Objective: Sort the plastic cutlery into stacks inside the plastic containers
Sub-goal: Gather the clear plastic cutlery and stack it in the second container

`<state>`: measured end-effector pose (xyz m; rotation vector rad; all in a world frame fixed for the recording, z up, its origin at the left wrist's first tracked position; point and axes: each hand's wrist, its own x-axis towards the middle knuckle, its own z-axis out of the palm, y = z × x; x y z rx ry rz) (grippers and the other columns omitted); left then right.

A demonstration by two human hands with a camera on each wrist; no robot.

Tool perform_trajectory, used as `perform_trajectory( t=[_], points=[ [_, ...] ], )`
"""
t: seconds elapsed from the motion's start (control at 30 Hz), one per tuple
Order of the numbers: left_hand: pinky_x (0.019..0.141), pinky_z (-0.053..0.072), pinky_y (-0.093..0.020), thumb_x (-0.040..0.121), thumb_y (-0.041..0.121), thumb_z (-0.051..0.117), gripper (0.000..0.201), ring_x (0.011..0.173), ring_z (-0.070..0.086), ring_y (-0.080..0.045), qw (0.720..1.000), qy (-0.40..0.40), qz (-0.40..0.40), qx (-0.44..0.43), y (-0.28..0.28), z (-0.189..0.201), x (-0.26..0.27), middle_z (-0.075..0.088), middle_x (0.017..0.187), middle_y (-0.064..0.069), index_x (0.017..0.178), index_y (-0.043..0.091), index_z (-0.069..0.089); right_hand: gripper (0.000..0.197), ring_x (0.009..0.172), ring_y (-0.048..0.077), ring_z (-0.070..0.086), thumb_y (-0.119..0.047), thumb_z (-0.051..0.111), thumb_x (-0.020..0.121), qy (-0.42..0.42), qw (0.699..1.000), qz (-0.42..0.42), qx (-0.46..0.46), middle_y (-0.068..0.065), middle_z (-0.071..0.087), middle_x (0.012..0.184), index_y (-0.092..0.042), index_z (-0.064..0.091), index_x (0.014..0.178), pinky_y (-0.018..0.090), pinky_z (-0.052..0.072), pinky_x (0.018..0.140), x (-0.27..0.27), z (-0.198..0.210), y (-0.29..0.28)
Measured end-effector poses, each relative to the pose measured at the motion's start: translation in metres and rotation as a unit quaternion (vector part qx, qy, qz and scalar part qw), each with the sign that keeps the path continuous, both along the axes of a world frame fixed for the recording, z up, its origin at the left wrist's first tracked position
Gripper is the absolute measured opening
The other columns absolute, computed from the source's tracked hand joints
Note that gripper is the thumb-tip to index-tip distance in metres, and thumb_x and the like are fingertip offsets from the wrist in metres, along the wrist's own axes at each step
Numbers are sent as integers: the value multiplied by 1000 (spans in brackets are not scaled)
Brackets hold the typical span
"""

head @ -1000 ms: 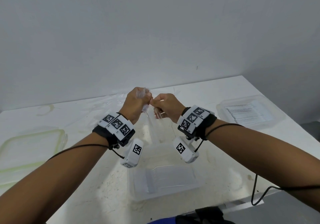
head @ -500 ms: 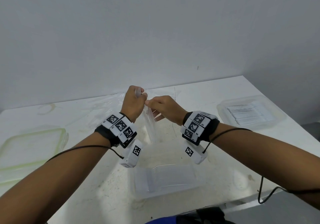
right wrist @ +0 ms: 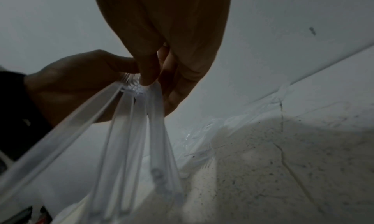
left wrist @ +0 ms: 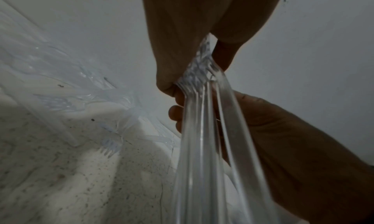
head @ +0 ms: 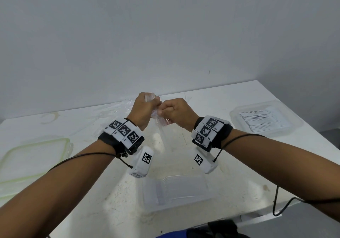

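Note:
Both hands are raised together above the middle of the white table [head: 211, 97]. My left hand [head: 145, 108] grips the heads of a bunch of clear plastic forks [head: 162, 127], whose handles hang down toward me. In the left wrist view the clear plastic forks [left wrist: 200, 131] fan out below the fingers. My right hand [head: 173, 111] pinches the same bunch near the top, and the right wrist view shows its fingers [right wrist: 147, 77] closed on the fork heads. A clear container [head: 174, 190] holding stacked clear cutlery lies on the table below the hands.
A second clear container [head: 265, 120] with stacked white cutlery sits at the right. A green-rimmed lid [head: 35, 156] lies at the left edge. Loose clear forks [left wrist: 109, 146] and crumpled wrap [head: 114, 110] lie at the back near the wall.
The hands have drawn closer together again, the right hand moving up to the fork heads after a brief separation. The bunch stays held above the table.

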<state>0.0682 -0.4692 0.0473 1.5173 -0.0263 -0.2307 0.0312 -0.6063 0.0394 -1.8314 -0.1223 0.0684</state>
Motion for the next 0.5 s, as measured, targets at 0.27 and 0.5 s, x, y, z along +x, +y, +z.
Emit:
perform_trajectory(
  t=[0.27,0.5],
  points=[
    [62,49,-31,96,6,53,11,64,56,-20,999,36,-3,-39,-2,7,-5,55,71,-11,85,3,55,31,79,39,69,-21,52,98,175,966,148,116,31,63,99,8,53,110,48,59,76,-13,2,-2],
    [65,50,-30,97,13,53,11,69,58,-21,995,-67,-49,56,-2,4,-18,58,76,-11,91,4,55,18,82,37,69,-17,60,93,259,938,179,148,24,67,94,0,56,99,51,55,86,-22,5,-5]
  ],
)
